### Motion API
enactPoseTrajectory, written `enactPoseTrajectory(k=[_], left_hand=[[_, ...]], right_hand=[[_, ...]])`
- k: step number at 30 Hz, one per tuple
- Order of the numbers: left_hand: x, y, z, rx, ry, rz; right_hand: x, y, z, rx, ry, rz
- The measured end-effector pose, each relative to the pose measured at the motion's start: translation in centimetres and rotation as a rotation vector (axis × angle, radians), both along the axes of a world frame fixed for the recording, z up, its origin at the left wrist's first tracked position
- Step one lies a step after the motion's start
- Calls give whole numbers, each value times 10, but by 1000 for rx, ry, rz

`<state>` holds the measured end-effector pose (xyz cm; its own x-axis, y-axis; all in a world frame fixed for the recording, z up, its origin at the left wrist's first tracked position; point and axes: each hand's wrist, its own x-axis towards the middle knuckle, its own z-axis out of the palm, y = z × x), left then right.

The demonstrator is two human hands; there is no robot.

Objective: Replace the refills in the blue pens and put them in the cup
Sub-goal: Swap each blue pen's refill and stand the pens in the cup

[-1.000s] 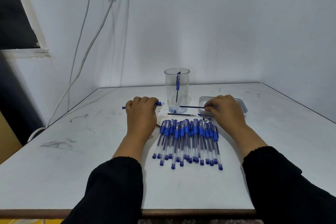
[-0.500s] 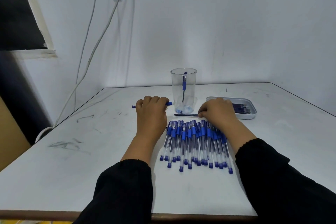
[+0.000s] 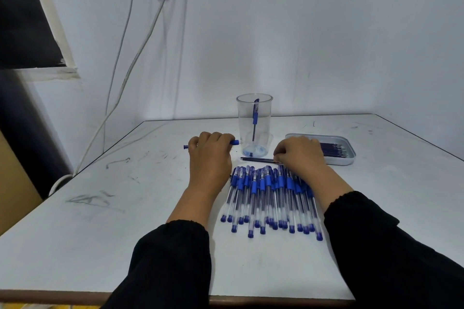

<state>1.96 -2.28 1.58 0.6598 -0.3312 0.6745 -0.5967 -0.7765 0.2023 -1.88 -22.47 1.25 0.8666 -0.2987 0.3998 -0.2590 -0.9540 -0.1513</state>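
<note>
My left hand (image 3: 209,155) grips a blue pen (image 3: 234,142) held sideways; its ends stick out on both sides of the fist. My right hand (image 3: 300,154) rests on the table with curled fingers pinching thin dark refills (image 3: 256,159) that lie in front of the cup. The clear plastic cup (image 3: 254,124) stands behind the hands with one blue pen upright inside. Several blue pens (image 3: 271,195) lie in a row between my forearms. A grey tray (image 3: 347,159) with more refills sits right of the cup.
The white table (image 3: 125,208) has scuff marks on its left half and ends at a front edge near me. White cables (image 3: 130,63) hang down the wall at the back left. A wall closes the back and right sides.
My right hand has moved from the tray leftward and toward me to the refills lying before the cup. The left hand keeps gripping its pen. The camera view has shifted.
</note>
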Motion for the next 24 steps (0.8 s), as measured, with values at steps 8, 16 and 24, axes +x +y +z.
enactPoseTrajectory(k=[8,16,24], left_hand=[[-6,-7,-2,12,25,-63],[-12,-17,-10,53,17,-165],[-11,-17,-9,57,32,-164]], right_hand=[[-9,-10,7,85,-41,-22],[-26,-50,14,293,-63,-191],[-25,-69,-5,425,-33,-295]])
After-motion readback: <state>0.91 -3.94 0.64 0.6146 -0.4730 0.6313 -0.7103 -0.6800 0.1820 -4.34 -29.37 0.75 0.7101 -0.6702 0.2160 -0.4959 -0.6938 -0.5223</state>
